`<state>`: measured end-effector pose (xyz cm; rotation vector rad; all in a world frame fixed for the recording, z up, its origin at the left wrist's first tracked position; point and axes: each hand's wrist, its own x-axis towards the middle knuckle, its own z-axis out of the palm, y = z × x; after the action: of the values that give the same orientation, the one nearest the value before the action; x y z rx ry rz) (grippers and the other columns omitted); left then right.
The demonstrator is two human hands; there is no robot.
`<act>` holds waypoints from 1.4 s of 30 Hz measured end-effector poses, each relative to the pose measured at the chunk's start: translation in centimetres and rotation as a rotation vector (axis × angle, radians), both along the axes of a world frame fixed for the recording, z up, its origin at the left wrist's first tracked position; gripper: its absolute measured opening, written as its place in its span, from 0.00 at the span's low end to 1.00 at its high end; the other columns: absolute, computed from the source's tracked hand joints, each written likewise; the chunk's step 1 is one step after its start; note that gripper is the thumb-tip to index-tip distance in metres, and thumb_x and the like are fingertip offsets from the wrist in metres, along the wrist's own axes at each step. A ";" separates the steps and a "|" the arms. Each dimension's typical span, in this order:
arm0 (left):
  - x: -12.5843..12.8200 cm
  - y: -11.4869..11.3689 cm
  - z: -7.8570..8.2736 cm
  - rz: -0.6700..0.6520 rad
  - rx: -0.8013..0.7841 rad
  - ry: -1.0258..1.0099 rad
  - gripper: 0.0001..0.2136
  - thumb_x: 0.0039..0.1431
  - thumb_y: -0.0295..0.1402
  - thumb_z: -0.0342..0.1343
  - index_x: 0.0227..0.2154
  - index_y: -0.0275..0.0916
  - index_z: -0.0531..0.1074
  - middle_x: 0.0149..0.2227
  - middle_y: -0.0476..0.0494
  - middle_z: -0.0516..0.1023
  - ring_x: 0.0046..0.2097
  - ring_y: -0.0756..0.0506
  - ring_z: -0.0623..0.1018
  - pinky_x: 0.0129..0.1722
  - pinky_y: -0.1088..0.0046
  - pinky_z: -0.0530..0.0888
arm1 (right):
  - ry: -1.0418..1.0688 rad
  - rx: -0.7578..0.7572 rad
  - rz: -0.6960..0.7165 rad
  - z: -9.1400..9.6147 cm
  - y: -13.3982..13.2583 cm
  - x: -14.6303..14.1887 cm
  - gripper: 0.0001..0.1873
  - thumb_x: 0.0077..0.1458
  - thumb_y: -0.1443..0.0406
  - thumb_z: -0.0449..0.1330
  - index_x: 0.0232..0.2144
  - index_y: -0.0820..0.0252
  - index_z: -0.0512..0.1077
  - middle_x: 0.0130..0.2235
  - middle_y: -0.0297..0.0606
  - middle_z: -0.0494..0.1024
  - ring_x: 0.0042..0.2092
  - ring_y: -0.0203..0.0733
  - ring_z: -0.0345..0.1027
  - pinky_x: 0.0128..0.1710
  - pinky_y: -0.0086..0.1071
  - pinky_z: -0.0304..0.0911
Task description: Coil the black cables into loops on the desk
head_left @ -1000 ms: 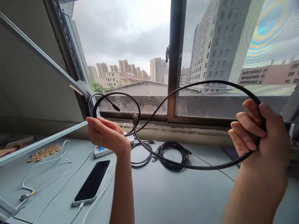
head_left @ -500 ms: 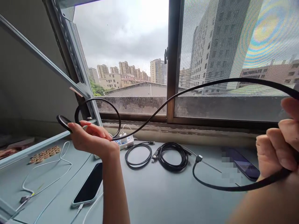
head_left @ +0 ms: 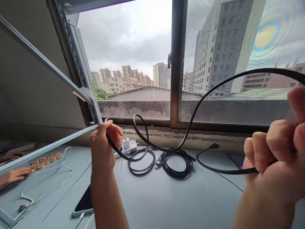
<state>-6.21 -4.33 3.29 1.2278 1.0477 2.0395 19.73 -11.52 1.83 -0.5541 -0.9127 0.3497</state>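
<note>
My left hand (head_left: 105, 146) is closed round one end of a long black cable (head_left: 190, 124), held up above the grey table (head_left: 171, 203). The cable curls beside that hand, dips low, then arches up and right to my right hand (head_left: 274, 149). The right hand is a fist gripping the cable close to the camera. A free end with a plug (head_left: 214, 146) hangs out to the left of the right hand, just above the table.
Two coiled black cables (head_left: 177, 162) and a white power strip (head_left: 126, 144) lie by the window sill. A phone (head_left: 83, 203) with white cords sits at front left. Another person's hand (head_left: 16, 175) rests at far left near small wooden pieces (head_left: 45, 157). A dark phone (head_left: 235, 159) lies right.
My left hand has swung right and risen, turning its cable loop over. My right hand has closed tighter and lifted; the plug end now points up and left.
</note>
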 end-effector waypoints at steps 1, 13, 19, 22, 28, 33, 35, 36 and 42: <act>-0.1 -0.1 -0.1 -0.022 -0.081 0.072 0.18 0.47 0.39 0.51 0.07 0.38 0.65 0.08 0.51 0.54 0.11 0.55 0.54 0.10 0.75 0.48 | 0.012 0.036 -0.042 0.1 -0.4 -0.4 0.20 0.44 0.49 0.65 0.43 0.35 0.74 0.13 0.23 0.47 0.11 0.30 0.36 0.06 0.31 0.33; 3.9 -1.7 -0.2 -0.638 -0.313 0.580 0.23 0.57 0.50 0.49 0.32 0.34 0.77 0.08 0.53 0.61 0.11 0.55 0.60 0.14 0.79 0.55 | -0.603 -0.270 0.178 -1.2 0.9 -1.5 0.29 0.60 0.54 0.54 0.62 0.44 0.55 0.23 0.26 0.67 0.15 0.26 0.51 0.10 0.21 0.51; 5.9 -1.7 -0.6 -0.777 -0.195 0.593 0.25 0.57 0.54 0.47 0.32 0.35 0.76 0.08 0.53 0.62 0.12 0.56 0.58 0.13 0.81 0.52 | -0.569 -0.263 0.117 -1.2 0.6 -2.7 0.48 0.47 0.52 0.65 0.64 0.45 0.47 0.32 0.30 0.70 0.17 0.25 0.52 0.11 0.22 0.52; 6.4 -1.8 -0.7 -0.766 -0.161 0.536 0.25 0.53 0.57 0.50 0.25 0.36 0.74 0.08 0.54 0.60 0.11 0.56 0.58 0.12 0.81 0.51 | -0.673 -0.296 0.075 -1.2 0.2 -3.0 0.52 0.41 0.51 0.68 0.64 0.47 0.49 0.36 0.32 0.71 0.18 0.25 0.53 0.12 0.23 0.54; 6.8 -1.4 -0.5 -0.671 -0.144 0.557 0.31 0.52 0.57 0.51 0.08 0.36 0.61 0.06 0.51 0.56 0.11 0.58 0.57 0.13 0.81 0.52 | -0.875 -0.344 -0.058 -0.8 0.8 -3.4 0.40 0.43 0.55 0.66 0.59 0.52 0.61 0.28 0.28 0.72 0.20 0.28 0.57 0.21 0.24 0.56; 6.9 -1.1 -0.5 -0.706 -0.152 0.600 0.33 0.55 0.57 0.47 0.05 0.37 0.58 0.06 0.50 0.56 0.12 0.56 0.60 0.16 0.79 0.60 | -0.860 -0.290 -0.135 -0.5 0.6 -4.1 0.25 0.50 0.61 0.60 0.53 0.49 0.70 0.24 0.28 0.73 0.22 0.31 0.61 0.24 0.25 0.56; 6.9 -1.1 -0.4 -0.714 -0.156 0.623 0.33 0.56 0.57 0.45 0.05 0.37 0.59 0.06 0.50 0.56 0.12 0.55 0.61 0.17 0.79 0.62 | -0.817 -0.287 -0.100 -0.5 0.3 -4.2 0.25 0.51 0.61 0.59 0.53 0.48 0.70 0.25 0.27 0.75 0.23 0.31 0.63 0.25 0.25 0.58; 6.8 -1.2 -0.3 -0.722 -0.161 0.632 0.32 0.56 0.57 0.45 0.06 0.37 0.60 0.06 0.50 0.57 0.12 0.55 0.61 0.16 0.78 0.61 | -0.791 -0.300 -0.086 -0.5 0.2 -4.1 0.24 0.51 0.62 0.59 0.52 0.48 0.71 0.25 0.27 0.75 0.23 0.31 0.63 0.24 0.25 0.58; 5.9 -1.9 0.1 -0.605 -0.065 0.559 0.15 0.54 0.47 0.56 0.27 0.40 0.77 0.10 0.54 0.62 0.13 0.55 0.62 0.14 0.79 0.59 | -0.641 -0.356 -0.067 -0.3 0.3 -2.8 0.22 0.51 0.62 0.60 0.50 0.50 0.73 0.27 0.29 0.78 0.26 0.34 0.69 0.29 0.29 0.66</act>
<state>-0.28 -6.23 3.35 1.8618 0.8149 1.2225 16.97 -11.21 1.50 -1.0566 -1.4559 0.2764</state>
